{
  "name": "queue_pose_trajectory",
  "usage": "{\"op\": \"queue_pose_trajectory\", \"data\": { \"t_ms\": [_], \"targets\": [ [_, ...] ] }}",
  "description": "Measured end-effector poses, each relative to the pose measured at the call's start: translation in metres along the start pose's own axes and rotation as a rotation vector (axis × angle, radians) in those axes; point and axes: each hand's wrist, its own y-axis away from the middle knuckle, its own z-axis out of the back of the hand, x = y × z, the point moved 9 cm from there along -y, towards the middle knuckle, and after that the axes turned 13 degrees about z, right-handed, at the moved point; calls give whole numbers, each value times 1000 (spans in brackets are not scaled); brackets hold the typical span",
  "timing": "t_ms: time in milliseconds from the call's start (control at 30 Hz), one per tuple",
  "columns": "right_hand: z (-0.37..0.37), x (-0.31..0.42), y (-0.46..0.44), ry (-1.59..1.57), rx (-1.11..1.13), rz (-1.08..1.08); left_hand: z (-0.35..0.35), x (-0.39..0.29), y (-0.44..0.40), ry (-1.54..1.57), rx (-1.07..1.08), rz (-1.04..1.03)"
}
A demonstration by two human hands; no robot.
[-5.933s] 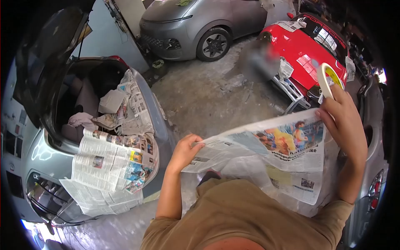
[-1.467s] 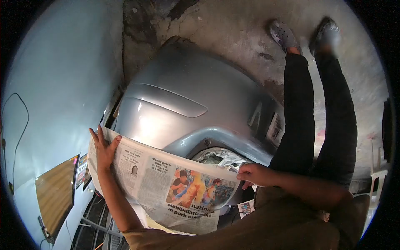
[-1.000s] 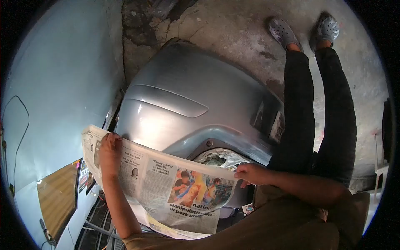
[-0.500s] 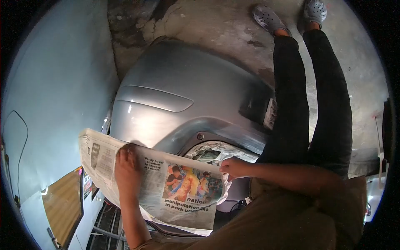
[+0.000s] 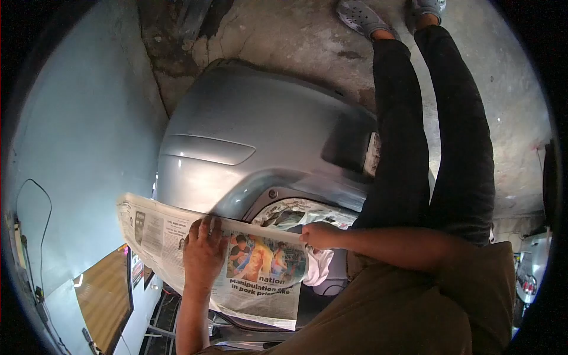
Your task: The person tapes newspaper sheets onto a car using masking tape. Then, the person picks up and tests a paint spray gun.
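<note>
A newspaper sheet [image 5: 254,302] lies across the edge of a silver-grey car body panel [image 5: 266,136], with a pale strip along its upper edge. My left hand [image 5: 204,251] rests on the sheet near its middle, palm down, fingertips at the upper edge. At the sheet's upper right corner, my right hand [image 5: 322,235] pinches the edge between closed fingers. Behind that edge, crumpled paper [image 5: 290,212] fills a rounded opening in the car body. A pinkish white cloth [image 5: 318,265] shows just below my right hand.
A pale blue wall [image 5: 89,130] stands at the left, with a dark cable [image 5: 46,207] on it. A wood-toned panel [image 5: 106,296] is at the lower left. My legs in dark trousers [image 5: 402,130] stand on the concrete floor [image 5: 296,35] beside the car.
My left hand has slid right along the sheet's upper edge, from its left end to near the middle. My right hand still pinches the corner. The view has shifted, and the tape roll seen earliest is out of sight.
</note>
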Motion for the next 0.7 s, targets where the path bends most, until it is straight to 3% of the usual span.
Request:
{"op": "queue_pose_trajectory", "data": {
  "t_ms": [367, 700],
  "targets": [
    [10, 19, 21, 58, 11, -6, -1, -29, 7, 13, 51, -208],
    [12, 17, 16, 119, -7, 20, -4, -34, 7, 27, 16, -201]
  ]
}}
